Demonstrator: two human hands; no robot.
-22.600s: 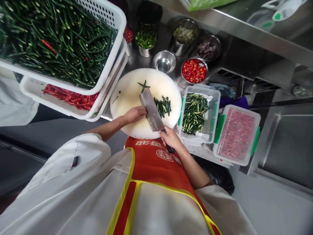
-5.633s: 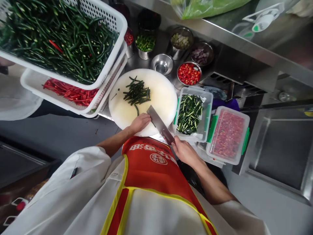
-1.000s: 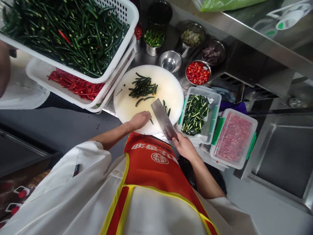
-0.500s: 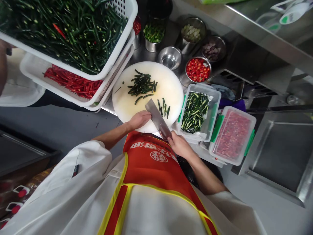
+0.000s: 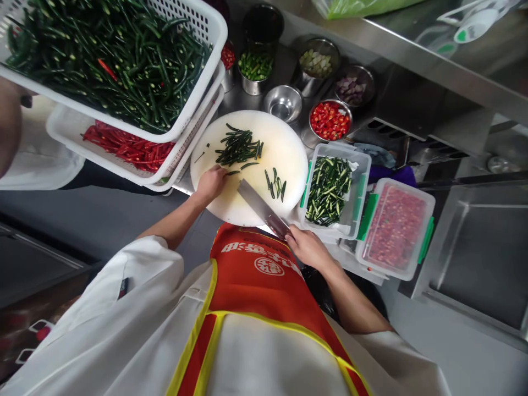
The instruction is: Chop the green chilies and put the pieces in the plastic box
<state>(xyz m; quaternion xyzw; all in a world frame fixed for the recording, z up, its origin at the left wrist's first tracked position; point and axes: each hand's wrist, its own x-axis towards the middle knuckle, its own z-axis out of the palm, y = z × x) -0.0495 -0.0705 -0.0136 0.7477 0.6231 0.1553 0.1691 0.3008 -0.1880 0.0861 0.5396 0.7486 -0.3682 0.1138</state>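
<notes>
My right hand (image 5: 306,245) is wrapped round the handle of a cleaver (image 5: 262,208), whose broad blade lies over the near part of a round white cutting board (image 5: 256,192). At the board's left side, my left hand (image 5: 212,183) has its fingertips closed on the end of a green chili pepper (image 5: 233,172). Just beyond that hand is a pile of whole green chilies (image 5: 239,147). Several split green chili pieces (image 5: 275,184) lie to the right of the blade. A clear box of cut green chilies (image 5: 329,190) stands right of the board.
Stacked white baskets (image 5: 220,33) hold green and red chilies at the left. Metal cups, one with chopped red chilies (image 5: 330,120), and a steel bowl (image 5: 282,103) stand behind the board. A lidded box of pink contents (image 5: 394,228) sits right. Another person's arm (image 5: 9,126) shows far left.
My left hand has moved left and away from the blade to the chili's end. The cleaver has shifted slightly left and turned flatter, still in my right hand.
</notes>
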